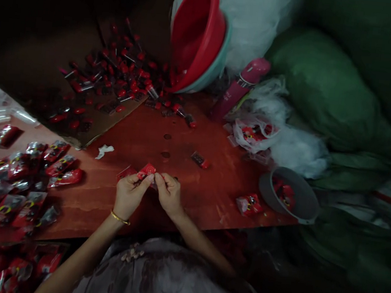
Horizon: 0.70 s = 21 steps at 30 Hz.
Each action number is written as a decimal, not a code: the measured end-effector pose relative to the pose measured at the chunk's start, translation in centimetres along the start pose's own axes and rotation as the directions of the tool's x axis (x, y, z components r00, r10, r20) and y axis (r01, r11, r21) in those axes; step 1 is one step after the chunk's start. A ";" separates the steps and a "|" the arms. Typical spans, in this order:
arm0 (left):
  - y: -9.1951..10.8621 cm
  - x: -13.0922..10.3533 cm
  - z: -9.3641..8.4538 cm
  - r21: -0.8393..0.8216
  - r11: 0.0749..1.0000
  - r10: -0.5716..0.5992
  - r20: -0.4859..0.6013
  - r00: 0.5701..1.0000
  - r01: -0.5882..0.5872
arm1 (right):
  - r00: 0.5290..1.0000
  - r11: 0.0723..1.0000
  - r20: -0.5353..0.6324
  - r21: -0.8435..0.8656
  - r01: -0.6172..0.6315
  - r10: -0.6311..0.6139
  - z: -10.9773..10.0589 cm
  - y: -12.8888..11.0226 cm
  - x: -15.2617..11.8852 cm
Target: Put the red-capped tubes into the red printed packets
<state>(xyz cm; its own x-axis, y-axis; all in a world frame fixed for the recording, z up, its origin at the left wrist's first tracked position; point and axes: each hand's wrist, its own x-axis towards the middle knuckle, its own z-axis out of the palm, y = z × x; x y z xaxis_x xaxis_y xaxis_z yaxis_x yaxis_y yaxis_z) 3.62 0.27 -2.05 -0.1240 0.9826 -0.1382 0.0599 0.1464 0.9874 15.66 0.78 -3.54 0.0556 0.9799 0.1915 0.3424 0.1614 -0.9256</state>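
Observation:
In front of my body, my left hand [129,196] pinches a small red printed packet [147,170] between thumb and fingers. Close beside it, my right hand [170,195] is closed at the packet's right end, where a bit of clear plastic shows. Another red piece [126,172] lies on the table just behind my left fingers. Beyond my hands, a small dark tube with a red cap [200,160] lies alone on the red-brown tabletop [137,136]. A scrap of white paper [104,151] rests to the left.
At the back left, a tipped cardboard box [114,127] spills many red-capped tubes [129,78]. Filled packets [6,206] are heaped at left. Stacked basins [214,42], a pink thermos [233,92], a plastic bag [257,136] and a grey bucket [303,207] stand right. Green sacks [335,91] lie beyond.

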 end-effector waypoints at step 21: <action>1.7 0.9 -0.2 -0.508 0.745 -0.434 0.125 0.892 0.433 | 0.959 0.546 0.181 -0.837 0.034 0.219 -13.8 4.5 5.6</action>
<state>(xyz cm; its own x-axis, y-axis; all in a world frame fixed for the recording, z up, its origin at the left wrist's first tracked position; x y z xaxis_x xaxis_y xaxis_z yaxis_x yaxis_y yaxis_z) 3.42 1.41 -0.48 -0.0131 0.8275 -0.5614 -0.5121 0.4767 0.7146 30.44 5.37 -2.13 -0.0417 0.9960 -0.0785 0.9741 0.0231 -0.2251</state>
